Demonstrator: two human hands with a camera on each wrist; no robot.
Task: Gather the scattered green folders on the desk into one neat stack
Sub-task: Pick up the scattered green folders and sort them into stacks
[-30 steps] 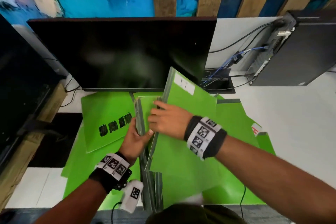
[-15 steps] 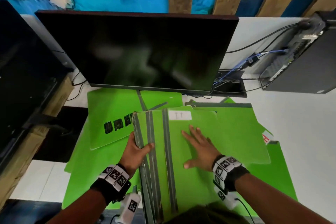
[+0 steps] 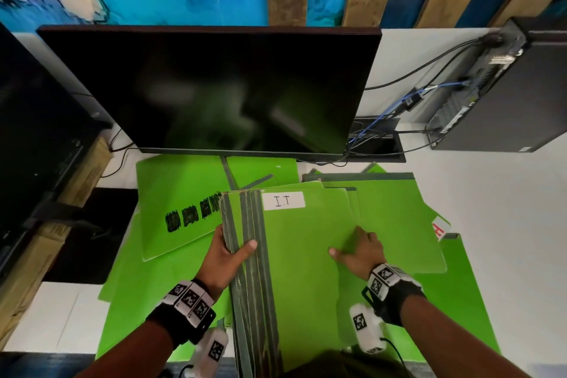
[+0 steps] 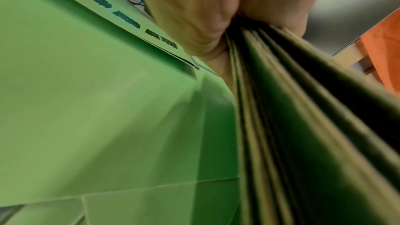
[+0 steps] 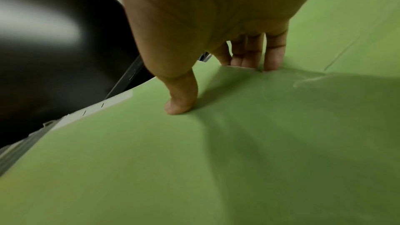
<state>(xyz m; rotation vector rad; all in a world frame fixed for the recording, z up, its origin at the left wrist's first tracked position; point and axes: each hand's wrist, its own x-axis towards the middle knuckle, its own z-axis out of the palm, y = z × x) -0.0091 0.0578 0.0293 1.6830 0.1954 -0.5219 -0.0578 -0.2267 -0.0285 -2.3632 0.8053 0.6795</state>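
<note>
A stack of green folders (image 3: 300, 239) with dark spines lies in front of me, its top one labelled "I.T" (image 3: 283, 201). My left hand (image 3: 230, 252) grips the stack's left spine edge, thumb on top; the left wrist view shows the hand (image 4: 205, 14) clamped on the fanned spines (image 4: 281, 109). At the top folder's right edge my right hand (image 3: 359, 250) rests. In the right wrist view its thumb (image 5: 181, 98) presses the cover (image 5: 194, 160) while the fingers (image 5: 275, 52) dip behind the edge. Loose folders lie around: one with black scribbles (image 3: 178, 202), others at right (image 3: 399, 224) and underneath (image 3: 460, 301).
A dark monitor (image 3: 214, 86) stands just behind the folders. A computer tower (image 3: 506, 95) with cables (image 3: 399, 110) sits at the back right of the white desk (image 3: 506, 209). A second dark screen (image 3: 30, 132) is at the left, with a black mat (image 3: 101, 233) beside the folders.
The right hand laid the tilted "I.T" folder flat onto the stack, pressed it with a flat palm, then slid to its right edge. The left hand kept its grip.
</note>
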